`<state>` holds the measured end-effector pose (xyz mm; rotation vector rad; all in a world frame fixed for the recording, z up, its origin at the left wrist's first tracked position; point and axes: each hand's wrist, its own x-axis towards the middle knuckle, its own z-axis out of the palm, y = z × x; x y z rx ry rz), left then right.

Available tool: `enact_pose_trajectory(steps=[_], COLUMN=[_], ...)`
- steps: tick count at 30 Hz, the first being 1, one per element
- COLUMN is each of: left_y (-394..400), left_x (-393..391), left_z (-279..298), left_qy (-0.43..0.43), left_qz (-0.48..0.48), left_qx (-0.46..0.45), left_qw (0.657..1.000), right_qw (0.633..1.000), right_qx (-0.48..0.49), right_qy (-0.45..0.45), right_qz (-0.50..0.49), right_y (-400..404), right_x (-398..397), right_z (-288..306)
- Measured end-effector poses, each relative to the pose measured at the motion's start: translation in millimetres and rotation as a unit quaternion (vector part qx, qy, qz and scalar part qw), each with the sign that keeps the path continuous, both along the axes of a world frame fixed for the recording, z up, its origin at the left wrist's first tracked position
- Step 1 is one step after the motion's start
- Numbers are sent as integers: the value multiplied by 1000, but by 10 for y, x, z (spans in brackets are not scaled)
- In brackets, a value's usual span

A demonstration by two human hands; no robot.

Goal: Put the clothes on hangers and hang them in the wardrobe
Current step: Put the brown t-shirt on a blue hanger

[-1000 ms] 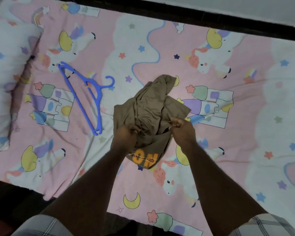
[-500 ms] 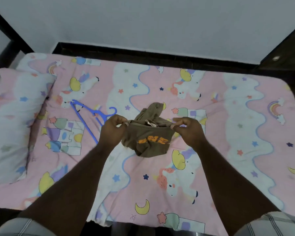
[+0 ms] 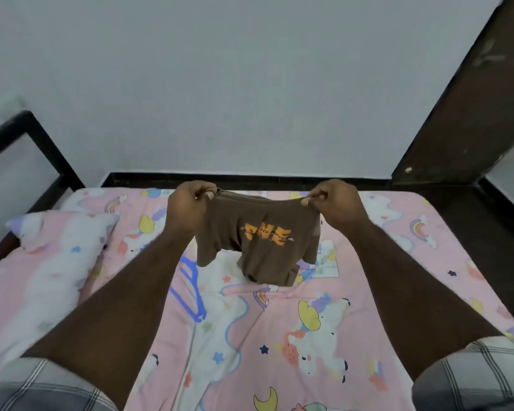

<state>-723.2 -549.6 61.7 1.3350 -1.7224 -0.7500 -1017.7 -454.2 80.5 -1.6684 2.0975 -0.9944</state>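
The person is holding a brown shirt (image 3: 258,235) up over the bed (image 3: 377,292), each grip pinching one shoulder of it: the left hand (image 3: 187,209) is clenching the shirt's left shoulder between thumb and curled fingers, and the right hand (image 3: 334,203) is pinching the right shoulder the same way. The shirt is hanging between the two hands with its front facing the camera, showing an orange print across the chest with thin pale lettering over it — too blurred to read. Its short sleeves are drooping at either side, and its lower part is bunching up where it is meeting the sheet (image 3: 250,336), so the hem is touching the bed while the top is being held clear of it. A blue hanger (image 3: 190,292) is lying flat on the sheet just below and to the left of the shirt, partly hidden behind the left forearm; neither hand is touching it, and the shirt is not on it. The sheet is pink and white, printed with unicorns, stars, moons and rainbows. A pillow (image 3: 63,241) in the same print is lying at the left end of the bed. A dark frame (image 3: 42,149) is running around the mattress, a pale wall (image 3: 235,84) is standing behind it, and a dark wooden panel (image 3: 463,108) is rising at the right — whether it belongs to a wardrobe cannot be told. Checked sleeves are showing at both bottom corners.
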Motion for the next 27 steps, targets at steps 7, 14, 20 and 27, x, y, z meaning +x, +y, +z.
enact_pose_trajectory(steps=[7,14,20,27], left_y=[80,213,263,305], left_x=[33,11,64,207], left_z=[749,1055,1094,115], left_qy=[96,113,123,1], left_qz=[8,5,-57,-176], left_qx=[-73,-109,-47,200], left_qw=[993,988,990,964], right_qw=[988,972,986,962], right_qx=[-134,-216,-134,151], right_qy=[-1,-6,-68,-226], right_qz=[-73,-92,-67,-8], right_y=[215,459,699,876], right_x=[115,114,19,-202], right_z=[844,1362,1361,390])
